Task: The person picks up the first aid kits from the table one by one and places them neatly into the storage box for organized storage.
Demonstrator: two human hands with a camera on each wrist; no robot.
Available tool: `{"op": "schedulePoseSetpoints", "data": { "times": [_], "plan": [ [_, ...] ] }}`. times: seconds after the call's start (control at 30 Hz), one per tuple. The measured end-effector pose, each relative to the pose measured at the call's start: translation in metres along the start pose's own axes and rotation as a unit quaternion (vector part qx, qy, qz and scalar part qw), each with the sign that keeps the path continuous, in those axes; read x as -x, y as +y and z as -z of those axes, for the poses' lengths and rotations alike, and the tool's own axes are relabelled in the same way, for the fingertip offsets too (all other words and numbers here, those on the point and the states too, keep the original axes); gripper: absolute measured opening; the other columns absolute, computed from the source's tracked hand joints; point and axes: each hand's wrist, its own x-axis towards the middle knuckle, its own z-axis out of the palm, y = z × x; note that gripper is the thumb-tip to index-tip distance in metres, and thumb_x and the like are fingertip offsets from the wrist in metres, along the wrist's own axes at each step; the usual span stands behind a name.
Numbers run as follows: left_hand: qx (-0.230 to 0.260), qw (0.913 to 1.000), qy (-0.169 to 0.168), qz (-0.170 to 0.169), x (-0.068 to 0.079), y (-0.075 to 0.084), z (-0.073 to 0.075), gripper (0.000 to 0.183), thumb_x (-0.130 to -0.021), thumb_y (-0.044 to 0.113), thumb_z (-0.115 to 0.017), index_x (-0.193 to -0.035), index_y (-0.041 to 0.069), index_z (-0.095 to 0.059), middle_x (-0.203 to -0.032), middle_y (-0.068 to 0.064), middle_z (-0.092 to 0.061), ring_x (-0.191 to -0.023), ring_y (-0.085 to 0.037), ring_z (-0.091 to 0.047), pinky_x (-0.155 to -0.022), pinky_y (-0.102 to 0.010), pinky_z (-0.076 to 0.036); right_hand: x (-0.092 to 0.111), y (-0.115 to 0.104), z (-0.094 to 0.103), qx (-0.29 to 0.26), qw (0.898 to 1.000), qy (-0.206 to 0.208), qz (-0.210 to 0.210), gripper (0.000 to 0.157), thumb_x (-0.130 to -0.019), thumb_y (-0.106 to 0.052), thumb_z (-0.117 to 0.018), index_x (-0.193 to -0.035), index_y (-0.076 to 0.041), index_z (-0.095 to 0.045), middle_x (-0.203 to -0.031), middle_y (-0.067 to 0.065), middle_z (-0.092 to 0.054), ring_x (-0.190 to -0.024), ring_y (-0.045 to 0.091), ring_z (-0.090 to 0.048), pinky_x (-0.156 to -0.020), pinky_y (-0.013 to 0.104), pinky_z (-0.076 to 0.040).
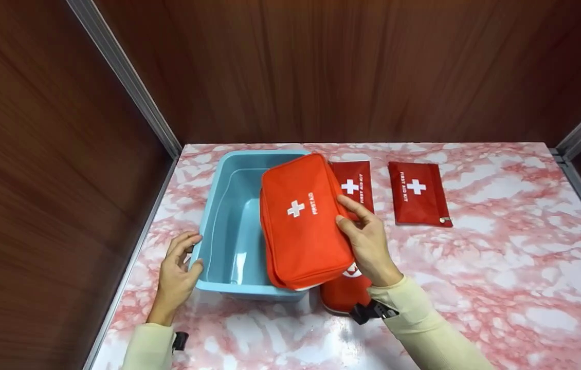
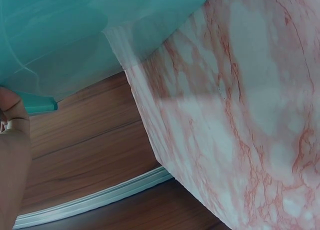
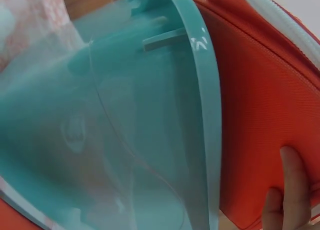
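A large orange-red first aid bag (image 1: pixel 306 231) with a white cross hangs tilted over the right side of a blue plastic tub (image 1: pixel 236 221). My right hand (image 1: pixel 370 241) grips the bag by its right edge, thumb and forefinger on the front. In the right wrist view, fingertips (image 3: pixel 295 185) lie against the underside of the bag (image 3: pixel 255 105), beside the tub's rim (image 3: pixel 207 110). My left hand (image 1: pixel 180 270) pinches the tub's left rim, thumb inside the near part and fingers along the edge. The left wrist view shows only part of that hand (image 2: pixel 12 135).
Right of the tub lies a flat red first aid pouch (image 1: pixel 360 180), partly covered by the bag. Another zippered pouch (image 1: pixel 419 192) lies farther right. A red case (image 1: pixel 344 298) sits under my right wrist. Wood-look walls (image 1: pixel 321 72) enclose the marbled table (image 1: pixel 516 277) at the back and sides.
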Motion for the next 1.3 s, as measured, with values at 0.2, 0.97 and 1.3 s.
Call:
{"op": "schedulePoseSetpoints", "data": {
  "times": [0.2,0.97,1.3],
  "plan": [
    [-0.005,0.9999,0.004,0.012,0.000,0.000,0.000,0.048,-0.072,-0.029,-0.047,-0.119,-0.022,-0.056,-0.130,-0.019,-0.049,-0.109,-0.012,-0.051,-0.089,-0.017,-0.043,-0.003,0.005,-0.007,0.015,1.000,0.003,-0.004,0.044,-0.092,0.006,-0.060,-0.135,0.007,-0.056,-0.110,0.017,-0.066,-0.083,0.016,-0.068,-0.073,0.027,-0.055],
    [-0.017,0.9997,-0.004,0.014,-0.002,0.002,0.000,0.048,-0.073,-0.029,-0.047,-0.120,-0.020,-0.056,-0.130,-0.021,-0.048,-0.113,-0.012,-0.051,-0.092,-0.018,-0.043,-0.009,0.014,-0.036,0.013,1.000,-0.022,0.013,0.043,-0.090,0.006,-0.061,-0.133,0.010,-0.057,-0.129,0.021,-0.056,-0.093,0.014,-0.065,-0.082,0.023,-0.053],
    [-0.014,0.9998,-0.002,0.010,0.000,0.002,0.000,0.046,-0.074,-0.028,-0.048,-0.119,-0.021,-0.056,-0.129,-0.002,-0.051,-0.113,-0.011,-0.051,-0.093,-0.019,-0.043,-0.009,0.015,-0.051,0.012,0.998,-0.052,0.013,0.043,-0.090,0.005,-0.061,-0.133,0.011,-0.056,-0.127,0.020,-0.055,-0.099,0.019,-0.067,-0.084,0.026,-0.055]
  ]
}}
